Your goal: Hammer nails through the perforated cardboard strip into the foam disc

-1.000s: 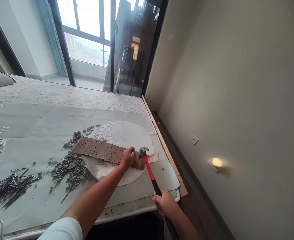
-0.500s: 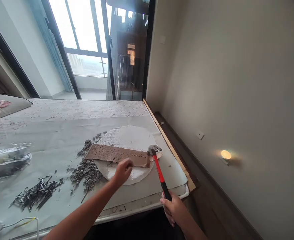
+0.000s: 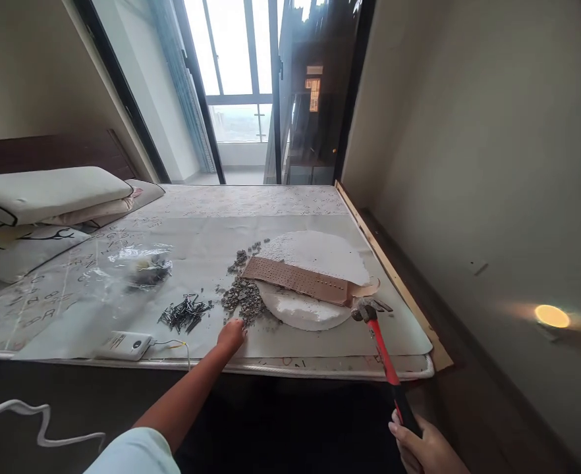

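My right hand [image 3: 416, 440] grips the black end of a red-and-black claw hammer [image 3: 382, 349]. The hammer's head lies by the right end of a brown strip with rows of small holes [image 3: 300, 278], where the brown material is torn. The strip rests across a white round slab [image 3: 315, 317]; a row of small pale dots shows near its right part. My left hand [image 3: 232, 334] is closed, just below a heap of grey stone bits [image 3: 245, 299]; what its fingers hold, if anything, is hidden. A pile of dark nails [image 3: 186, 312] lies left of it.
A sheet-covered mattress [image 3: 211, 201] carries everything. A clear plastic bag [image 3: 145, 266] and a white power bank with a cable [image 3: 122, 345] lie to the left. Pillows [image 3: 58, 191] are at the far left. A wooden edge board [image 3: 394, 273] runs along the right side.
My view has turned left and drawn back. My left hand has moved off the strip, toward the nearer side by the stones. The hammer has come toward me, still in my right hand.
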Action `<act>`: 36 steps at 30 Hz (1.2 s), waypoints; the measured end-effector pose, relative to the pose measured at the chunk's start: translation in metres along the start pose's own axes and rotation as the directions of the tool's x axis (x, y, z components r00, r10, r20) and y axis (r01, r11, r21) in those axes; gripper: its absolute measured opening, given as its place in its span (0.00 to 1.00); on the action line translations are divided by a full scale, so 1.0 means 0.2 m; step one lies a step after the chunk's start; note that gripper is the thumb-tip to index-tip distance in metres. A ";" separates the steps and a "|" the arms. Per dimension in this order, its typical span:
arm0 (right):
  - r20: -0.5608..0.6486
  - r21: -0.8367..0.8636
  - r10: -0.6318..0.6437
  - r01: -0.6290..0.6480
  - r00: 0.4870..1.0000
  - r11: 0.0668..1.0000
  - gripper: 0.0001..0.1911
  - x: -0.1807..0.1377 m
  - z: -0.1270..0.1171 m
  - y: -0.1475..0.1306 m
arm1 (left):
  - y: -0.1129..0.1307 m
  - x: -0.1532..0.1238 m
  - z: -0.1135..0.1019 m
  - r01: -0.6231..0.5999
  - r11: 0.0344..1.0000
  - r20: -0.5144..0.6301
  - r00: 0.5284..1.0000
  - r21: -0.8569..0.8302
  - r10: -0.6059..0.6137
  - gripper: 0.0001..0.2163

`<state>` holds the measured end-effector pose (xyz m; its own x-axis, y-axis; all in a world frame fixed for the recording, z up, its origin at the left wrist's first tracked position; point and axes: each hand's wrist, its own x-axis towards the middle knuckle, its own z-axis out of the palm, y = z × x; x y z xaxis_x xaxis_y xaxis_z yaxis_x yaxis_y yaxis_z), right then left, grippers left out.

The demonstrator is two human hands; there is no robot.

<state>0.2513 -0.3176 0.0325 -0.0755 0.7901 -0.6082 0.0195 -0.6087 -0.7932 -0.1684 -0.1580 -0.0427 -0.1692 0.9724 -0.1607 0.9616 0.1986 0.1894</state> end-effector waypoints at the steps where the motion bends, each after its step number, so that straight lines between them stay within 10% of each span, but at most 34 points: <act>1: 0.004 -0.003 -0.005 0.005 1.000 1.000 0.21 -0.01 0.01 -0.01 | 0.01 0.02 0.00 0.016 1.000 0.018 1.000 0.017 -0.016 0.04; 9: -0.022 -0.011 -0.082 0.082 0.996 0.997 0.19 -0.04 0.05 -0.02 | 0.03 0.14 -0.04 0.000 0.999 0.042 0.999 0.045 -0.002 0.01; 16: -0.003 0.004 -0.056 0.056 0.998 0.998 0.16 -0.04 0.04 -0.05 | 0.09 0.11 -0.27 0.035 0.882 0.242 0.966 -0.470 0.090 0.10; 27: 0.059 0.105 -0.011 0.005 0.998 0.995 0.14 -0.01 -0.04 -0.08 | 0.87 0.21 -0.51 -0.120 0.634 0.146 0.925 -0.764 0.351 0.22; 36: 0.021 0.066 -0.052 0.051 0.998 0.997 0.13 0.01 -0.19 -0.11 | 1.41 0.43 -0.34 -0.464 0.775 -0.116 0.879 -0.429 0.462 0.20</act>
<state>0.2884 -0.2986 0.0478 -0.0969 0.8192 -0.5652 -0.0500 -0.5712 -0.8193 0.0731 -0.0097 0.0619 0.2704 0.9610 0.0585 0.7312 -0.2445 0.6368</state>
